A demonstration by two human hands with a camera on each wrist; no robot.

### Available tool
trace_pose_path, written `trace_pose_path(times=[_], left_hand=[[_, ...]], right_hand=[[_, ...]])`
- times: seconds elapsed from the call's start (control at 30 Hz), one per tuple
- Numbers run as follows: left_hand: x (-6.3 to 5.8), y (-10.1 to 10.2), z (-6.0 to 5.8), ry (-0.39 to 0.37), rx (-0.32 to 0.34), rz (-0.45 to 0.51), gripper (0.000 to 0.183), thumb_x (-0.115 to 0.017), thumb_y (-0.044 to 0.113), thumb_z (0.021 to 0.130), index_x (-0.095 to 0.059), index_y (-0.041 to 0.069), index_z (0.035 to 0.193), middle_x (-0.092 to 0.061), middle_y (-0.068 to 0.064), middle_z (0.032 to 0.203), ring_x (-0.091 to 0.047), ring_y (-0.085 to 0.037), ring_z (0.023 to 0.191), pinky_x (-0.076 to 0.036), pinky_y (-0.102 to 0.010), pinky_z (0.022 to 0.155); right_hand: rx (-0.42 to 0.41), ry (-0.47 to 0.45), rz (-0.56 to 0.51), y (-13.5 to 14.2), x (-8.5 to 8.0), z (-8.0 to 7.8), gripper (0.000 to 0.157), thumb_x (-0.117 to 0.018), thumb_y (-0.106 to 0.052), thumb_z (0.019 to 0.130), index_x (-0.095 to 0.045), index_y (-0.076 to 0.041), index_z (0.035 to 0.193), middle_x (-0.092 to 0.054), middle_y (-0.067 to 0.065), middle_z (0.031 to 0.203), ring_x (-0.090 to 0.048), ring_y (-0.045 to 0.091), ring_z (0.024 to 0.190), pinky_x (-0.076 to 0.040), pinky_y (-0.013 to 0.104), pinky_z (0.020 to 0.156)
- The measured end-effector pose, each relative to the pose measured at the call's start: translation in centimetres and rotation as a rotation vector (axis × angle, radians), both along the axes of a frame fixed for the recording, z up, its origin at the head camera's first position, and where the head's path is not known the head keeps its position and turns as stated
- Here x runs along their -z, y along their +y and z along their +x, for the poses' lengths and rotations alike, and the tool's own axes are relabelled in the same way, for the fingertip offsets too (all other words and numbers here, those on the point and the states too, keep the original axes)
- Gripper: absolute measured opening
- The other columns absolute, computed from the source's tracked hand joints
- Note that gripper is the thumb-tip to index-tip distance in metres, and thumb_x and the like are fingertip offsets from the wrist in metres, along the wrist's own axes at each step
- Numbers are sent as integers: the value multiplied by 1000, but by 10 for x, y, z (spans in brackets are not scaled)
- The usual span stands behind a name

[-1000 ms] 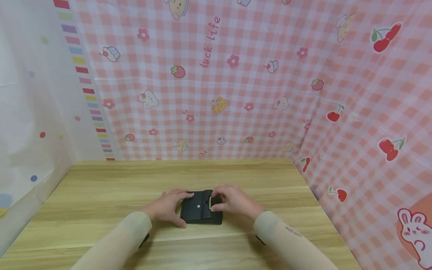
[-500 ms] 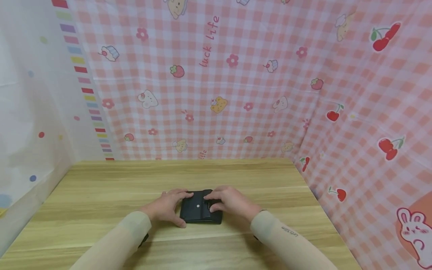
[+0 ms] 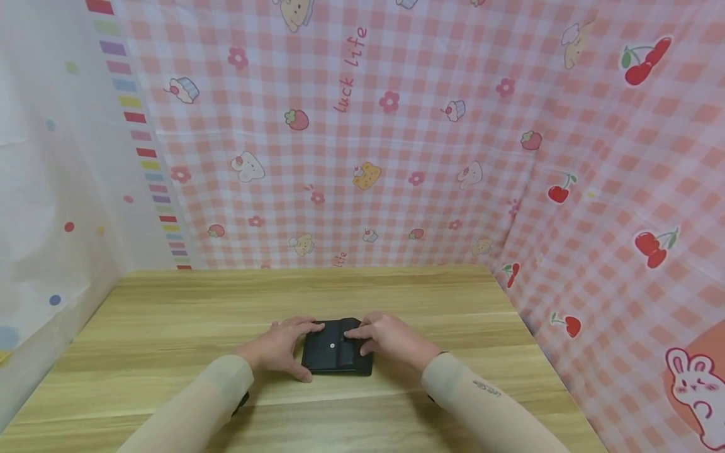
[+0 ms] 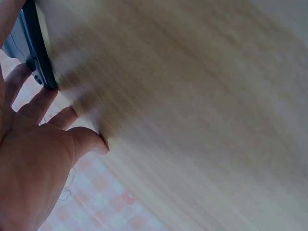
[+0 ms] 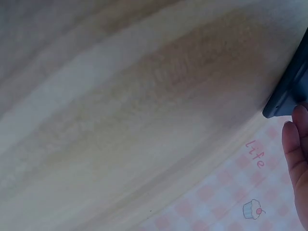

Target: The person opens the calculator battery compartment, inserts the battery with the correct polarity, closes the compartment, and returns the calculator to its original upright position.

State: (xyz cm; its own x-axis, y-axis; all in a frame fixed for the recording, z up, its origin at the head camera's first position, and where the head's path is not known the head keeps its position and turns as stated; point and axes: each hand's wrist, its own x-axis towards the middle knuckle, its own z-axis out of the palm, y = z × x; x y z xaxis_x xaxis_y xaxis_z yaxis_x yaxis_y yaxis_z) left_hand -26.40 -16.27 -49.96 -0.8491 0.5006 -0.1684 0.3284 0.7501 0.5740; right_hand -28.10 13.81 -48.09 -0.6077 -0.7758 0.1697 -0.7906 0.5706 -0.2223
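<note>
A black wallet (image 3: 323, 346) with a silver snap stud lies on the table in front of me, a narrow flap section along its right part. My left hand (image 3: 281, 347) holds the wallet's left side, index finger at the far corner and thumb at the near corner. In the left wrist view, fingertips of the left hand (image 4: 41, 130) meet the dark edge of the wallet (image 4: 38, 48). From the right, my right hand (image 3: 393, 338) touches the flap section with its index finger, the thumb lying by the wallet's right side. Only some right fingers (image 5: 293, 149) show in the right wrist view.
The wooden table (image 3: 170, 314) extends around the wallet on every side. Behind it hangs a pink checked cloth (image 3: 340, 207), with another checked cloth (image 3: 612, 207) at the right and a white dotted sheet (image 3: 51, 176) at the left.
One second ago the right finger and thumb were at a raised, gold-coloured edge on the wallet. That edge has gone down from sight, and the right thumb has drawn back slightly. The left hand stays put.
</note>
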Motion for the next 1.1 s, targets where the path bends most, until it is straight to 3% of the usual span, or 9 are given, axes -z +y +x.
trace_pose_path(times=[0.13, 0.23, 0.4, 0.57, 0.63, 0.7, 0.8, 0.9, 1.1], left_hand=[[1, 0, 0, -4, -1, 5, 104, -101, 40, 72, -50, 22, 161, -39, -14, 171, -32, -43, 160, -10, -83, 124], [1, 0, 0, -4, -1, 4, 104, -101, 40, 72, -50, 22, 161, -39, -14, 171, -31, -43, 161, -10, -82, 125], [-1, 1, 1, 0, -7, 8, 104, -101, 39, 71, -50, 21, 160, -39, -14, 172, -31, -43, 161, -10, -82, 125], [-3, 1, 2, 1, -10, 12, 104, -102, 38, 71, -50, 21, 160, -39, -14, 171, -31, -44, 161, -10, -82, 125], [-3, 1, 2, 1, -9, 11, 105, -102, 38, 71, -50, 20, 160, -39, -14, 171, -31, -44, 161, -11, -82, 125], [-2, 1, 2, 3, -9, 8, 104, -102, 38, 71, -50, 21, 160, -39, -14, 171, -31, -44, 161, -11, -82, 125], [-2, 1, 2, 1, -10, 11, 104, -102, 38, 71, -50, 20, 160, -39, -15, 171, -31, -44, 161, -11, -82, 125], [-3, 1, 3, 0, -7, 11, 104, -101, 38, 72, -50, 20, 160, -39, -15, 171, -31, -44, 161, -11, -82, 125], [-3, 0, 2, -3, 4, 10, 104, -101, 38, 73, -49, 20, 161, -39, -14, 171, -31, -43, 161, -11, -82, 124]], right_hand=[[88, -118, -30, 2, 2, 1, 58, -83, -22, 92, -67, -17, 148, -78, 7, 120, -73, 15, 104, -62, 29, 91], [276, -344, -103, 1, 0, 3, 62, -76, -32, 100, -57, -11, 155, -77, 11, 127, -76, 20, 108, -63, 37, 95], [616, -694, -285, 0, -12, 5, 83, -72, -52, 101, -46, 3, 156, -76, 13, 105, -72, 21, 86, -62, 38, 80], [715, -881, -318, 1, -25, 5, 105, -72, -62, 97, -30, 10, 161, -71, 9, 92, -65, 20, 76, -55, 32, 64], [725, -913, -315, 1, -28, 5, 112, -74, -64, 94, -26, 11, 162, -71, 10, 92, -65, 21, 76, -54, 32, 62], [733, -916, -300, 0, -29, 5, 108, -75, -65, 92, -36, 11, 157, -70, 10, 93, -65, 21, 76, -56, 32, 61], [732, -896, -254, -4, -31, 3, 88, -77, -66, 90, -59, 10, 131, -69, 11, 95, -64, 21, 70, -59, 33, 61], [726, -867, -197, -10, -33, 1, 72, -78, -67, 89, -68, 4, 102, -67, 11, 91, -60, 19, 61, -59, 32, 56], [754, -828, -91, -26, -31, -5, 68, -82, -66, 86, -68, -1, 99, -65, 12, 86, -58, 19, 53, -55, 30, 46]])
